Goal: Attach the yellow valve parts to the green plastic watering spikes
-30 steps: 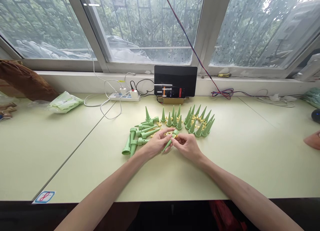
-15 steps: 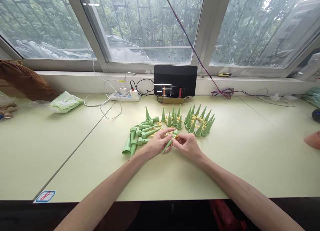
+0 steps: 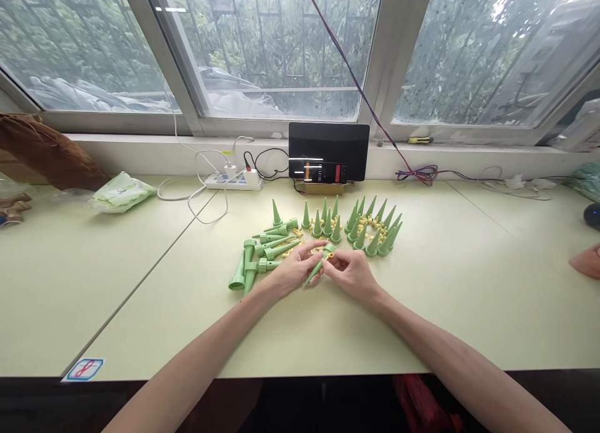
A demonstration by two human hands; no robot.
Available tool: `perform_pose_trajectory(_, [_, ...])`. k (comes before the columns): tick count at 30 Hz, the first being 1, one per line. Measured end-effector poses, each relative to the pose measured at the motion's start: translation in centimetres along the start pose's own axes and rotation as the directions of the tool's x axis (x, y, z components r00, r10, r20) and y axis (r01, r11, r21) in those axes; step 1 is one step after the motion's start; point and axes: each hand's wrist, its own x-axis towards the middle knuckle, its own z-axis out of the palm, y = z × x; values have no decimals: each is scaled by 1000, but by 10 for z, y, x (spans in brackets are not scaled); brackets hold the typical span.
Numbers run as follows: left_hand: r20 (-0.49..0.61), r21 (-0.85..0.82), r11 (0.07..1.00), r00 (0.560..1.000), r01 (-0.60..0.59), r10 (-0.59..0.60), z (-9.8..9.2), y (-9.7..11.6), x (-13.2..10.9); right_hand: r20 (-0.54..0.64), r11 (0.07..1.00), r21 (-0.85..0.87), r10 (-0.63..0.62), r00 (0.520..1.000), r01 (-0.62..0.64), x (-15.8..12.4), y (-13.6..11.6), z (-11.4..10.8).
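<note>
My left hand point(image 3: 294, 270) is closed around a green plastic watering spike point(image 3: 313, 274), its tip slanting down toward me. On the spike's side, near the cap, sits a small yellow valve point(image 3: 330, 255). The thumb and forefinger of my right hand point(image 3: 354, 273) pinch at this valve; the fingertips partly cover it. Left of my hands, several more green spikes point(image 3: 250, 267) lie in a loose pile, with loose yellow valves point(image 3: 299, 232) beside them. Behind my hands, other spikes point(image 3: 328, 223) stand upright on their caps, and a further ring of upright spikes point(image 3: 385, 242) surrounds yellow valves.
A phone point(image 3: 324, 172) leans on a dark tablet point(image 3: 329, 142) at the back. White cables run from a power strip point(image 3: 234, 180). A green-white packet point(image 3: 122, 192) lies at left. Part of another person's hand point(image 3: 585, 262) rests at the right edge.
Both hands keep practically the same hold on the spike and valve. No object has visibly moved.
</note>
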Motion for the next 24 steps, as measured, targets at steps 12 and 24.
perform_pose_trajectory(12, [14,183,980,997,-73,71,2,11,-7,-107,1000,-7,20,994,-21,3,9,1])
perform_pose_trajectory(24, [0,531,787,928,-315,372,-4,10,-4,32,887,333,328,944,-320,6,10,-1])
